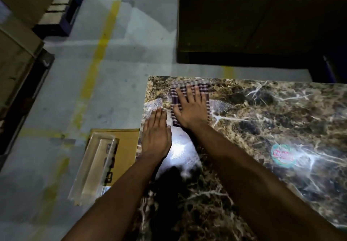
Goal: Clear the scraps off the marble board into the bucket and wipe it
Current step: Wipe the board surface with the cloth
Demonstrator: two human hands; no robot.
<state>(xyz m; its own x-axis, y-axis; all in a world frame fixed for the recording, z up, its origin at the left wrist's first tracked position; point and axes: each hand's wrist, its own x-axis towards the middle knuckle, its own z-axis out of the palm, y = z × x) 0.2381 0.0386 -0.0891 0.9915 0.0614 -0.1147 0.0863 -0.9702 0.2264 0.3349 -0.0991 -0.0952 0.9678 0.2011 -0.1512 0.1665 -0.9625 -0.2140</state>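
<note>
A folded cloth checked in dark purple and white [189,103] is pressed flat under the spread right hand [191,107]. Beneath and around it, a polished marble board [262,120] is patterned in dark brown and tan, veined with white. Well to the right of the cloth, a round red and green sticker [283,154] is seen. Left of the left hand [156,137], a plain tan cardboard box [124,147] is seen, on a grey floor [75,83] marked with worn yellow lines.

Brown-veined marble board [262,120] – checked cloth [189,88] flat, far-left corner
</note>
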